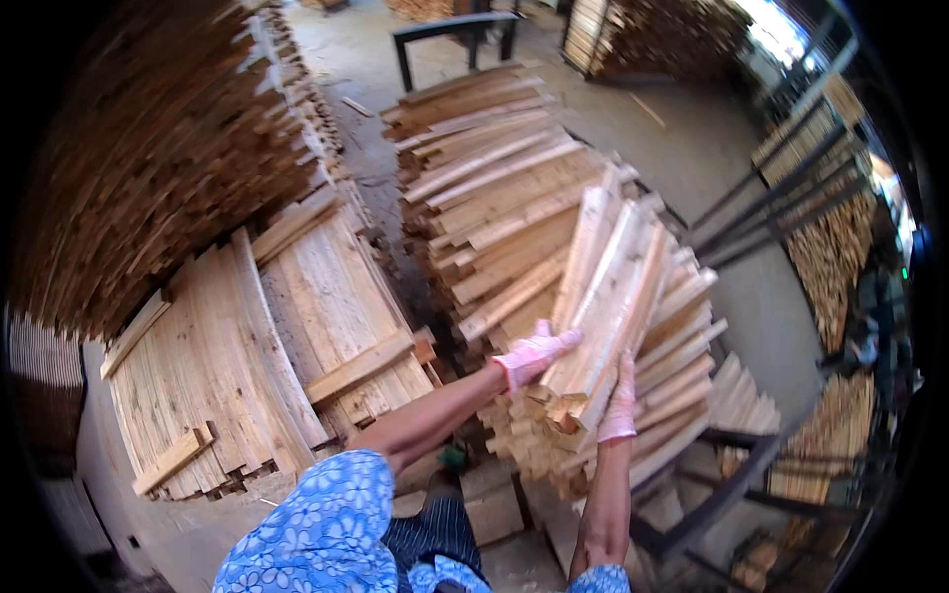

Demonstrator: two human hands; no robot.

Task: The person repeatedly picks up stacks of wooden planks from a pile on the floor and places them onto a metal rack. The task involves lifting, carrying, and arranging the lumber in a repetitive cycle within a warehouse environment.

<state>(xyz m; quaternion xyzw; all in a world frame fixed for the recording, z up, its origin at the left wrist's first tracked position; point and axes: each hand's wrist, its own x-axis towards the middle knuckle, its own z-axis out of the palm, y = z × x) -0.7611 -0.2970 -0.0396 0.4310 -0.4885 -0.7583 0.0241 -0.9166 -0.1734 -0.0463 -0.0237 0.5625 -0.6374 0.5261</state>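
Observation:
Both my hands wear pale pink gloves. A bundle of several wooden planks [615, 287] lies slanted on top of a large plank stack [524, 198], its near ends toward me. My left hand [539, 354] grips the bundle's left side near that end, thumb resting toward its upper face. Along the right side, my right hand [620, 400] presses with its fingers stretched forward, so the bundle is clasped between the two. The undersides of the planks are hidden, and I cannot tell whether they are lifted off the stack.
On the left stands a second plank pile [198, 366] with loose crosspieces on top. A tall timber stack [168, 148] rises behind it. Dark metal frames [455, 27] stand at the far end, with another frame [712, 494] at the near right. More timber [672, 40] sits farther back.

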